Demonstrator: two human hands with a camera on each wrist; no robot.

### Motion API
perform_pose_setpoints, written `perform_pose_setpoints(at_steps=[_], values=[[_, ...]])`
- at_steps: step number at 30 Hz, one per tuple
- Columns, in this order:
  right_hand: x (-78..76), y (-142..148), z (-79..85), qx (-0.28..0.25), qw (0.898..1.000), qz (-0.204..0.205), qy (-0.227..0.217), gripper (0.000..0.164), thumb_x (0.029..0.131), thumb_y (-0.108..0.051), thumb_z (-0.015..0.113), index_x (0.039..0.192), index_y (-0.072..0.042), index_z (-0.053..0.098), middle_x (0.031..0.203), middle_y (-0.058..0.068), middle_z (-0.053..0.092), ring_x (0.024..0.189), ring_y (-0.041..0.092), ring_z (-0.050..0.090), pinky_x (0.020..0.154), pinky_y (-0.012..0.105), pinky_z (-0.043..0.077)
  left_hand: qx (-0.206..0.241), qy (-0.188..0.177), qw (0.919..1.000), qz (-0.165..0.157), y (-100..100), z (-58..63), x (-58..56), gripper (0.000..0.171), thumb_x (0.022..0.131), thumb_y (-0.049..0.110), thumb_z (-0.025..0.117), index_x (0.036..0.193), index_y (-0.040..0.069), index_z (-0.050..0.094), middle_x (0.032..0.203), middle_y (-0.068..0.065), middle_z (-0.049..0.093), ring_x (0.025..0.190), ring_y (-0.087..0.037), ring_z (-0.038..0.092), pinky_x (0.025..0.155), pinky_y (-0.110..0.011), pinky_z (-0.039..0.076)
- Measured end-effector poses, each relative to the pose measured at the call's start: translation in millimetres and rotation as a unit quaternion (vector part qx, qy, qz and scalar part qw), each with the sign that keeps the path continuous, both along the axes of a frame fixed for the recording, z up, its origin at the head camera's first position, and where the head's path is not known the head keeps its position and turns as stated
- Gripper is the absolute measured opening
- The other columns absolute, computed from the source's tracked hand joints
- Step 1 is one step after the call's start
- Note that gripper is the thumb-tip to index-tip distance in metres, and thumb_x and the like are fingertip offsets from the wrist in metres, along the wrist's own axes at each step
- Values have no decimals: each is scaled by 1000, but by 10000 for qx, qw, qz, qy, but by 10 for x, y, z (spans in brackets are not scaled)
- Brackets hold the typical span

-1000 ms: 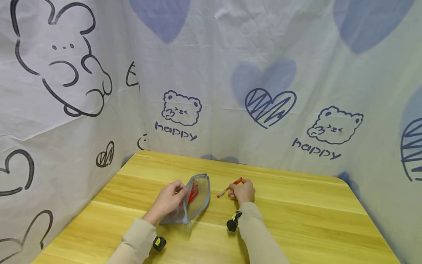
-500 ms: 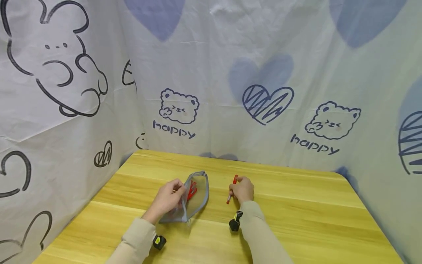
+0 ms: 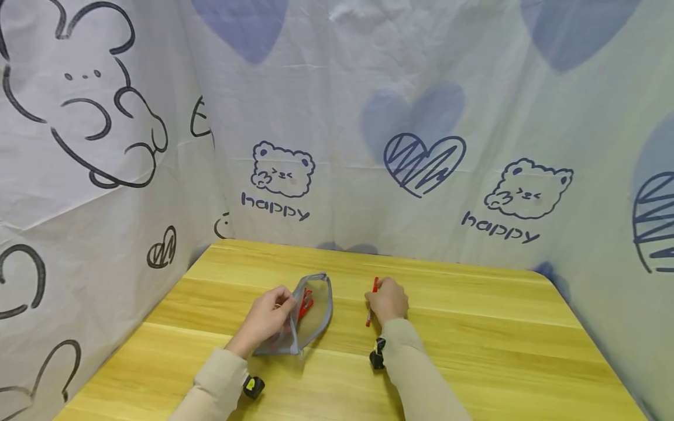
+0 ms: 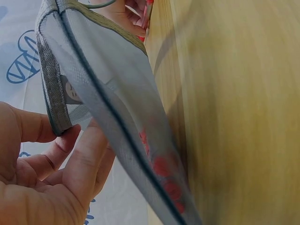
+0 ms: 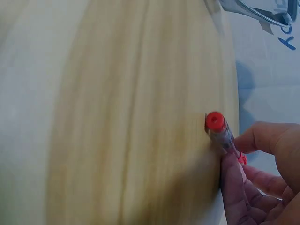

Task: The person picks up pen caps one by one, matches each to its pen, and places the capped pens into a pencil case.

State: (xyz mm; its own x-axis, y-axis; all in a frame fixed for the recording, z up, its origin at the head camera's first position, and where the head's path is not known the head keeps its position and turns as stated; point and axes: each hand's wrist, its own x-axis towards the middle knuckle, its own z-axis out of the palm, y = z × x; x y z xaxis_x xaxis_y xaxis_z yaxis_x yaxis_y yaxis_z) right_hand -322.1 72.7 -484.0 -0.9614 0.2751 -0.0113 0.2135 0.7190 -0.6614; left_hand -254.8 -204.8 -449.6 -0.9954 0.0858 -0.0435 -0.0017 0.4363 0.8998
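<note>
My left hand [image 3: 267,318] pinches the edge of a see-through grey zip pouch [image 3: 316,318], whose mouth gapes toward the right. Inside the pouch lie several red pens [image 3: 305,304], seen as blurred red ends through its side in the left wrist view. To the right of the pouch, my right hand [image 3: 388,299] holds a red-ended pen [image 5: 225,138] with a clear barrel between thumb and fingers. The pen stays apart from the pouch, close to the table. One red end points toward the camera in the right wrist view; fingers cover its middle.
A yellow wood-grain table [image 3: 474,345] lies beneath both hands. White cloth [image 3: 347,105] printed with hearts and bears hangs behind the table and along its left side. Small black devices sit at both wrists, the left one [image 3: 254,386] near the table surface.
In my right hand the pen has turned from a slant to nearly straight up and down in the head view. The left hand keeps its grip on the pouch. The head view has shifted slightly.
</note>
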Motion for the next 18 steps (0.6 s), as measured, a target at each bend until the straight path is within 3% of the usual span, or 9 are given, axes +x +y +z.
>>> perform_pose_setpoints(at_steps=[5, 9, 13, 18], values=[[11, 24, -4, -182, 9998, 58, 35, 37, 91, -24, 82, 121, -3, 75, 98, 13, 78, 91, 36, 73, 87, 52, 59, 7, 16, 10000, -16, 0, -16, -1, 15, 111, 18, 59, 104, 8, 68, 87, -8, 67, 70, -20, 66, 65, -38, 64], [33, 67, -6, -820, 9966, 35, 83, 37, 92, -21, 79, 123, -1, 72, 96, 13, 80, 75, 23, 73, 72, 38, 60, 3, 16, 10000, -42, -8, -24, -4, 16, 111, 18, 58, 103, 7, 67, 85, -8, 67, 68, -21, 67, 64, -39, 62], [27, 117, -17, -1418, 9899, -17, 60, 40, 92, -18, 77, 127, -1, 70, 81, 8, 79, 58, 10, 68, 55, 25, 56, -6, 5, 10000, -32, -1, -28, -12, 16, 111, 18, 59, 103, 7, 66, 89, -9, 68, 68, -22, 67, 64, -39, 62], [-13, 169, -62, -1882, 9821, -17, -50, 41, 93, -15, 75, 132, -2, 68, 73, 5, 76, 54, 7, 65, 53, 22, 57, 0, -18, 10000, -6, 15, -29, -23, 15, 111, 17, 59, 102, 7, 66, 97, -11, 70, 70, -21, 68, 65, -38, 64]])
